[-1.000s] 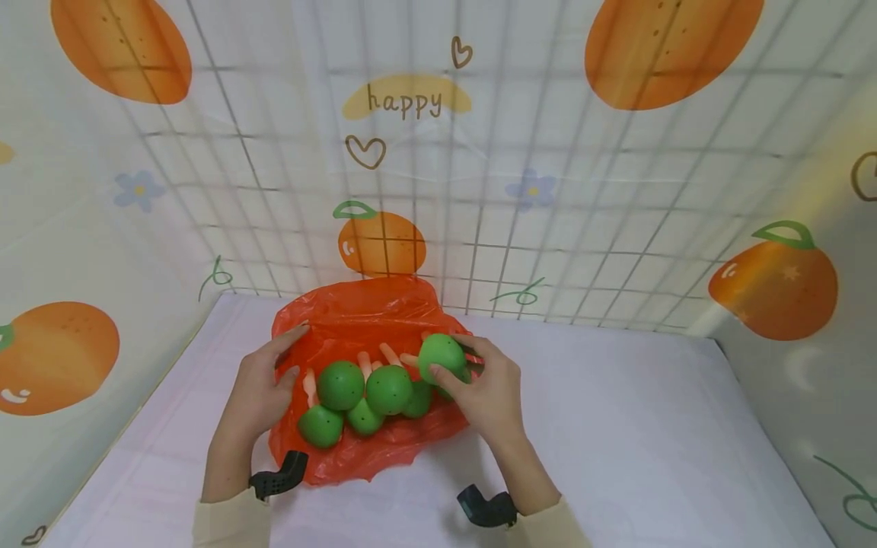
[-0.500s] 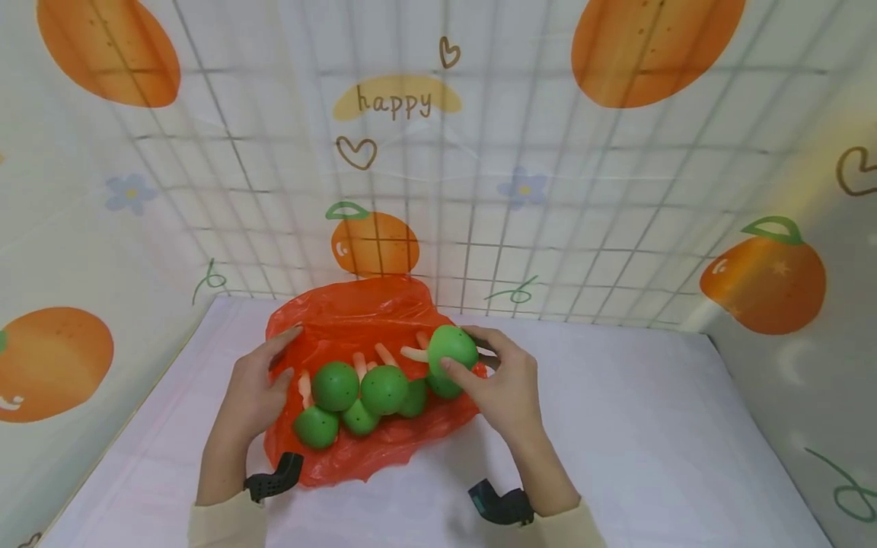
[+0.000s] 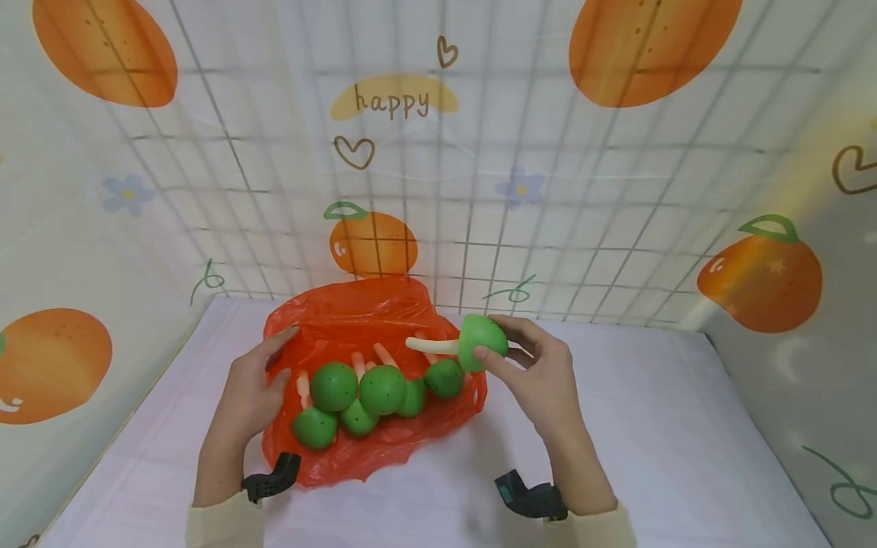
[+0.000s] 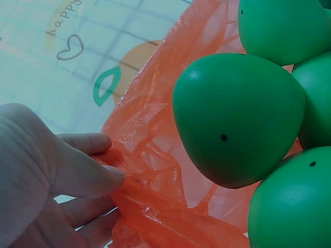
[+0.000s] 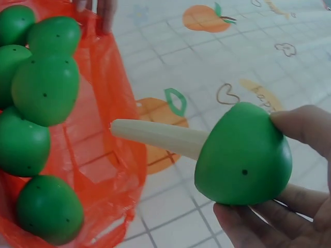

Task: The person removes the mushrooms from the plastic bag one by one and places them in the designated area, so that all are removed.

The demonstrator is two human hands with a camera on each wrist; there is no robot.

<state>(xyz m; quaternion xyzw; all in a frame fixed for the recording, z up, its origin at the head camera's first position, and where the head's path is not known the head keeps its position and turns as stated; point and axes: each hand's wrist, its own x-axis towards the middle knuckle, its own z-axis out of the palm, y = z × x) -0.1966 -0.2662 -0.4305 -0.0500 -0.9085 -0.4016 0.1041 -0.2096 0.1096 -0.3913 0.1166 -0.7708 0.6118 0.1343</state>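
Note:
My right hand (image 3: pixel 548 377) grips a green mushroom-shaped toy (image 3: pixel 483 342) by its dotted, rounded cap, thumb on one side and fingers on the other. Its pale stem (image 5: pixel 155 137) points left, over the right side of a red plastic bag (image 3: pixel 356 308). Several similar toys lie on the opened bag, with green caps (image 3: pixel 334 387) toward me and stems toward the wall. At the bag's left edge, my left hand (image 3: pixel 256 384) pinches the thin plastic between thumb and fingers. The left wrist view shows the crumpled film (image 4: pixel 150 181) at those fingertips.
The bag lies on a white-covered table (image 3: pixel 603 426), which extends to its right. Behind it stands a pale curtain (image 3: pixel 589 190) printed with oranges, a grid behind the cloth. Side walls of similar cloth flank the table. Each wrist wears a black camera (image 3: pixel 530 495).
My right hand has lifted one green mushroom-shaped toy off the pile and moved right, its stem coming into view. The left hand stays at the bag's edge. The head view shifted slightly.

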